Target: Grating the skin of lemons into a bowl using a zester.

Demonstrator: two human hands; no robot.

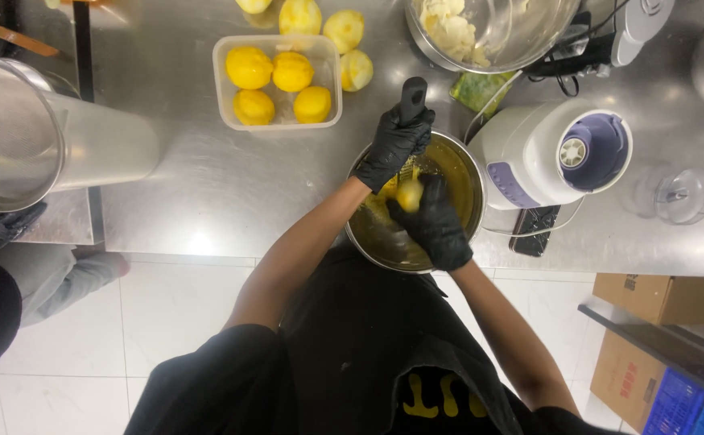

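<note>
From above, the person stands at a steel counter [207,185] with both hands in black gloves over a metal bowl [456,161]. The left hand [396,145] is closed around the black handle of a grater [413,98], which stands upright in the bowl. The right hand [435,227] is closed on a small yellow lemon [409,194] and presses it against the lower part of the grater, just under the left hand. So the lemon lies between the two hands, inside the bowl.

Behind the bowl, a clear plastic box [278,80] holds four yellow lemons. More peeled, pale lemons [344,31] lie beside it on the counter. At the right of the bowl lies a white blender [549,153] on its side.
</note>
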